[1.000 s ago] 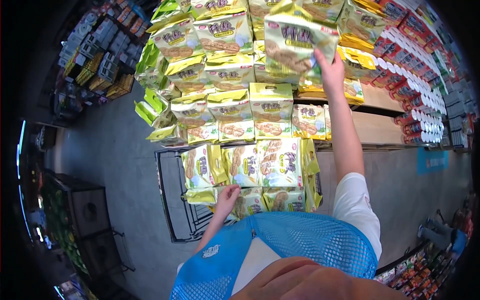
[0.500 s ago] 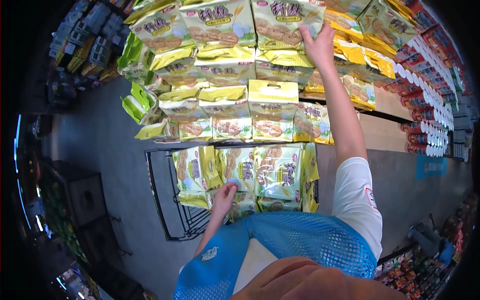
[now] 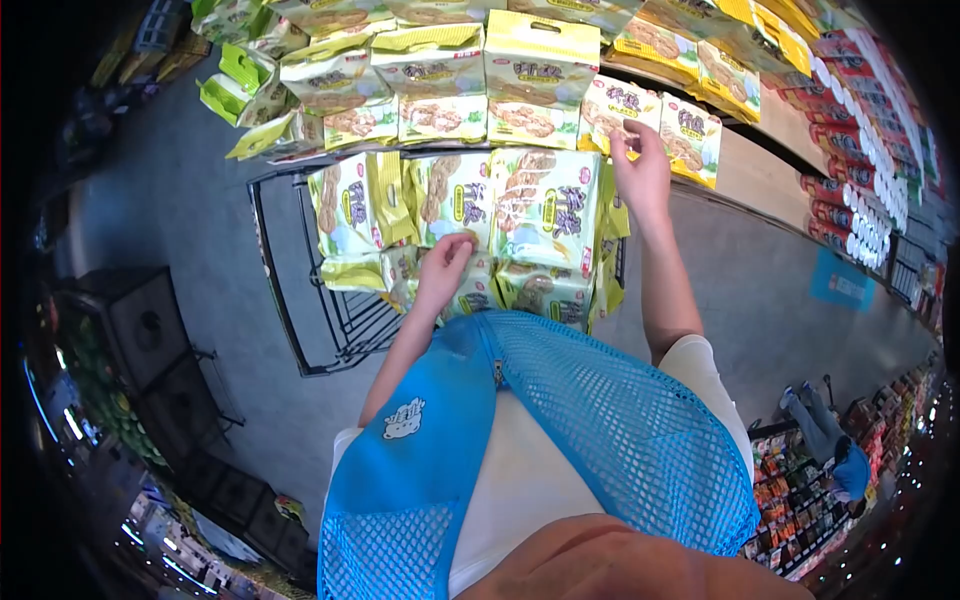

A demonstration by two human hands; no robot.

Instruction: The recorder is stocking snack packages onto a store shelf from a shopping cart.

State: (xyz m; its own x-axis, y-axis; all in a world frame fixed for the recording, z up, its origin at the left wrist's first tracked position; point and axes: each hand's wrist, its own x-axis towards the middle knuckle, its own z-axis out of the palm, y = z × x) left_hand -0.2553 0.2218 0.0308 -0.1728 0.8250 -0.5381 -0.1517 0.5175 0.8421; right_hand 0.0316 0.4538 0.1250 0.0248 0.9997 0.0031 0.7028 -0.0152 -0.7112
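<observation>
My left hand [image 3: 444, 268] is at the lower edge of a pale green biscuit bag [image 3: 452, 200] in the cart. Its fingers are curled together, and what they may hold is hidden. Beside that bag, to the right, lies a larger biscuit bag [image 3: 548, 205]. My right hand [image 3: 642, 172] is raised in front of the lower shelf, thumb and fingers a little apart and nothing visible between them. Its fingertips overlap a yellow-edged biscuit bag [image 3: 612, 100]; I cannot tell whether they touch it.
The black wire cart [image 3: 283, 290] stands against the shelf, its left part showing bare bars. Upright handled biscuit bags [image 3: 540, 75] fill the shelf. Red cans with white lids [image 3: 835, 190] stack to the right. Black crates [image 3: 135, 345] stand left; a person in blue [image 3: 850, 470] is at the lower right.
My right hand has come down from a bag on the upper shelf to the lower shelf, without that bag. The view has tilted lower; my left hand stays by the same bag.
</observation>
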